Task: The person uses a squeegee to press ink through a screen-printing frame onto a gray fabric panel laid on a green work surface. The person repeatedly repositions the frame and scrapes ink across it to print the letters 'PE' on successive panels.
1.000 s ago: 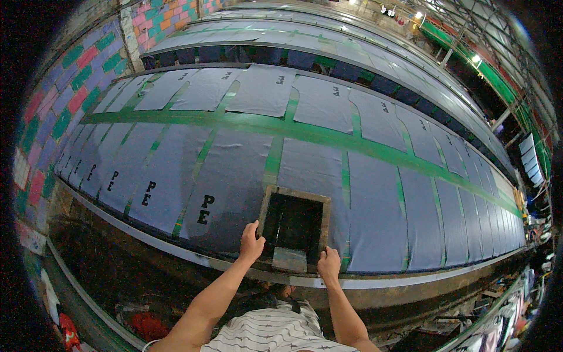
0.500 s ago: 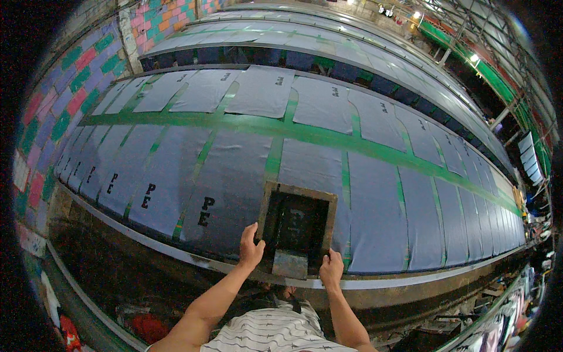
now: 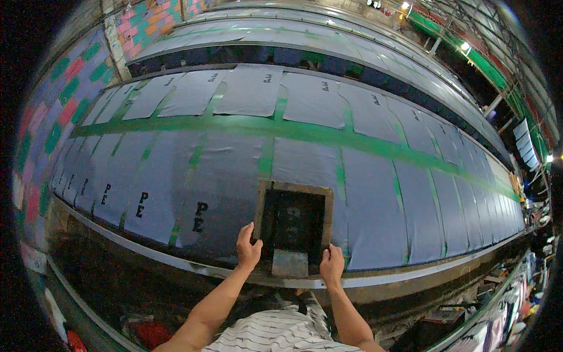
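Observation:
A rectangular screen-printing frame (image 3: 328, 217) with worn wooden bars and a dark mesh is over a blue-grey fabric panel (image 3: 305, 158) at the near side of the long table. Whether it lies flat or is slightly raised, I cannot tell. My left hand (image 3: 249, 249) grips its left bar near the lower corner, and my right hand (image 3: 332, 267) is closed on the lower right bar. Inside the frame's near end rests a flat, greyish squeegee-like block (image 3: 290, 263), touched by neither hand. Faint letter shapes show in the mesh.
Panels to the left carry black printed letters (image 3: 200, 217); those to the right look plain. A green strip (image 3: 234, 123) divides the table's two rows. Behind it run more long tables (image 3: 281, 38). A painted brick wall (image 3: 67, 91) stands left, and clutter (image 3: 451, 317) lies lower right.
The view has shifted slightly, so the tables appear a little further left. The frame sits slightly straighter in the picture, and both my hands keep their hold on it.

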`<state>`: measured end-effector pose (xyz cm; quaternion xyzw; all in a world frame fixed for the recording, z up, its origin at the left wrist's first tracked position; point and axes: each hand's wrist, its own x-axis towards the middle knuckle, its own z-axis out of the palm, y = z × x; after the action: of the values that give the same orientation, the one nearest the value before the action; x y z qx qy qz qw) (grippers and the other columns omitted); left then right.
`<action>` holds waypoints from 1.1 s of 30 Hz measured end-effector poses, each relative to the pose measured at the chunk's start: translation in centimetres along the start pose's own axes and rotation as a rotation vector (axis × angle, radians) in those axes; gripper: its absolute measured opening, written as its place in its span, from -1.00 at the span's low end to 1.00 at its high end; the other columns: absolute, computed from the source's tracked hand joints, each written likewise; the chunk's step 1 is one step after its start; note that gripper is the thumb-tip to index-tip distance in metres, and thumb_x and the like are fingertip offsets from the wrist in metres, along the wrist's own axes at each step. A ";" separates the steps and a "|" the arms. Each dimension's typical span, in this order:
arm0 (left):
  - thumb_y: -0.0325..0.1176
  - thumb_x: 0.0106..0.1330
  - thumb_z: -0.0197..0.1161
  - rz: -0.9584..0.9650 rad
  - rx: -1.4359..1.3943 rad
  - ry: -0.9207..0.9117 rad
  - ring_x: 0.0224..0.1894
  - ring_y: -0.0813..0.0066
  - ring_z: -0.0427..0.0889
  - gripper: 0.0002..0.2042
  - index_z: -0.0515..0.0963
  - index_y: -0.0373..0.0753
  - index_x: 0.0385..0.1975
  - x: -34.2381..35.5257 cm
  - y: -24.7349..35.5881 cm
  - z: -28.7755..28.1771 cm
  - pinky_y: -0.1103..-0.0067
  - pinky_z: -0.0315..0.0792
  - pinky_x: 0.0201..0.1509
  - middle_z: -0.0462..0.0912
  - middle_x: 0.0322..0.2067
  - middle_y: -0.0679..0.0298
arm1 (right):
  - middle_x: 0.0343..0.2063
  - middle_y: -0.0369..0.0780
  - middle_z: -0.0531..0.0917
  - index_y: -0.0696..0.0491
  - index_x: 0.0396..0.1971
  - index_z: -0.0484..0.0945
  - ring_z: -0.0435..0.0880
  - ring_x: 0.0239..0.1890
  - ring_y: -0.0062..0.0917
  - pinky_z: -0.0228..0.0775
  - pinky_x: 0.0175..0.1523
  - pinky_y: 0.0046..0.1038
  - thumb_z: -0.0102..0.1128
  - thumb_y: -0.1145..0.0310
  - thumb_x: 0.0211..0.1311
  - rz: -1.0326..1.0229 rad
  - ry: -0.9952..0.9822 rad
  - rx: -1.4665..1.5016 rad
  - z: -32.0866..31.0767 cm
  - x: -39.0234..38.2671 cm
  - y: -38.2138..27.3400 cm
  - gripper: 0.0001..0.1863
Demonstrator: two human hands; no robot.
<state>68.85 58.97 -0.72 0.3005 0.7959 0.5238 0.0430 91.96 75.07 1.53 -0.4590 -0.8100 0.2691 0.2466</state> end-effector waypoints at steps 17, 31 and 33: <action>-0.52 0.07 0.26 -0.059 0.001 -0.050 0.26 -0.02 0.43 -0.39 0.42 -0.39 0.24 -3.9 11.8 19.7 0.28 0.33 0.34 0.47 0.18 -0.07 | -0.18 -0.05 0.58 0.22 0.02 0.55 0.56 -0.13 -0.09 0.39 -0.02 -0.18 0.08 0.41 0.39 -0.050 0.008 -0.015 -13.9 7.9 17.4 -0.71; -0.54 0.09 0.26 -0.116 0.072 -0.051 0.27 -0.03 0.42 -0.40 0.43 -0.37 0.24 -8.2 14.6 27.0 0.22 0.33 0.34 0.47 0.19 -0.06 | -0.22 -0.01 0.58 0.23 -0.02 0.57 0.57 -0.15 -0.08 0.41 -0.04 -0.20 0.11 0.43 0.34 -0.014 -0.102 0.034 -18.2 8.8 26.1 -0.71; -0.55 0.08 0.27 -0.131 0.080 -0.052 0.27 -0.02 0.43 -0.41 0.44 -0.37 0.23 -8.5 14.8 27.0 0.23 0.33 0.34 0.49 0.18 -0.06 | -0.23 -0.01 0.58 0.23 -0.03 0.57 0.57 -0.16 -0.08 0.41 -0.05 -0.20 0.11 0.44 0.32 0.014 -0.108 0.054 -18.3 8.6 26.1 -0.72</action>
<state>92.55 80.39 -2.16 0.2628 0.8329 0.4795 0.0860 115.81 97.76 -1.08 -0.4427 -0.8113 0.3170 0.2127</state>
